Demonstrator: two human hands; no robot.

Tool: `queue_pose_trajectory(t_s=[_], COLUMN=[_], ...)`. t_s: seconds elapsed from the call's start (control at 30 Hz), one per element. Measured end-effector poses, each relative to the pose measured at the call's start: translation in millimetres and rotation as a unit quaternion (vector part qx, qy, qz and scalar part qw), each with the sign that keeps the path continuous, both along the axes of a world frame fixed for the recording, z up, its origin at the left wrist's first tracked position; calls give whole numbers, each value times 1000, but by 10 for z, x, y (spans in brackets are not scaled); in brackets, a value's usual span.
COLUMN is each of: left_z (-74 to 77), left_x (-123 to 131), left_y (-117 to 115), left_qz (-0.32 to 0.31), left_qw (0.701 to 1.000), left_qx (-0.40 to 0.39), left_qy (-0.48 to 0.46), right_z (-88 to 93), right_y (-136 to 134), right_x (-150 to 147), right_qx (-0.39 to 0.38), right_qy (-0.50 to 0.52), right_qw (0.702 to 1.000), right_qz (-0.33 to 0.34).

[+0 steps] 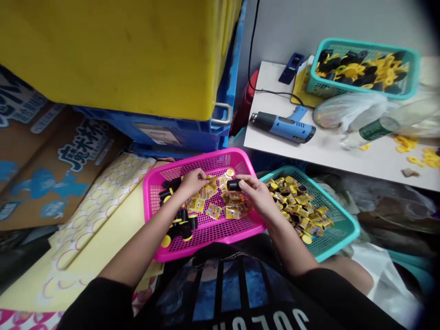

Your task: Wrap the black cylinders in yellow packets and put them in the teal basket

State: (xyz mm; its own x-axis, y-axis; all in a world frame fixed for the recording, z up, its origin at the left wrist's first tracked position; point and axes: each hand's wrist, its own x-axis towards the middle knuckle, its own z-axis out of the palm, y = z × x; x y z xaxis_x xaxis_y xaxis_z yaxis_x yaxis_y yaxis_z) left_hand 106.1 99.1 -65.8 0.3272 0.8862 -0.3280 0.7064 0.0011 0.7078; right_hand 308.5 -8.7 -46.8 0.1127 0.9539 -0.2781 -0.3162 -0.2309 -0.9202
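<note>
Watching right fingers pinched closed on black plastic cylinder: light, stiff, smooth; I'd hold by barrel. Left fingers curled over yellow sachets, grip unclear. All above pink mesh basket.

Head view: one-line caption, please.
Over a pink mesh basket of yellow packets, the right hand holds a black cylinder, the left hand beside it; a teal basket of packets sits alongside.

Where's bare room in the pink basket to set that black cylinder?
Bare mesh lies along the pink basket's near rim, right of the black cylinders, below the yellow packets; it's crowded around the left hand and right hand.
</note>
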Motion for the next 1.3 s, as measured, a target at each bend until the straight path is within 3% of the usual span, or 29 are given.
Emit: queue_pose_trajectory(t_s=[0.17,0.37,0.47,0.63,0.7,0.77,0.83,0.9,1.0,1.1,1.17,1.3], left_z=[239,413,470,493,505,543,602,659,698,695,695,702], left_x=[-138,-112,-81,-124,-157,-172,-161,-132,-98,-95,-88,-36], left_y=[-144,-388,-476,-524,-530,-552,-591,-632,-658,-657,-669,-727], left_qz=[41,84,117,121,123,143,152,145,177,217,217,203], left_qw=[990,951,942,954,962,958,938,909,894,896,902,920], left_qx=[-92,-171,-154,-108,-74,-46,-81,-138,-128,-91,-72,-34], left_qy=[-95,-243,-276,-253,-233,-244,-302,-364,-390,-377,-366,-334], right_z=[36,186,221,221,215,208,197,186,189,237,289,370], right_y=[43,140,180,181,154,117,78,48,32,59,100,183], right_x=[-27,-213,-310,-338,-306,-268,-241,-235,-253,-271,-284,-361], right_qx=[-9,15,80,172,212,278,336,353,314,196,113,48], right_qy=[18,-170,-235,-301,-353,-419,-466,-484,-456,-327,-214,-132], right_qw=[1000,981,963,937,911,864,819,799,830,924,970,984], right_qz=[6,93,104,46,7,-9,15,52,65,17,37,112])
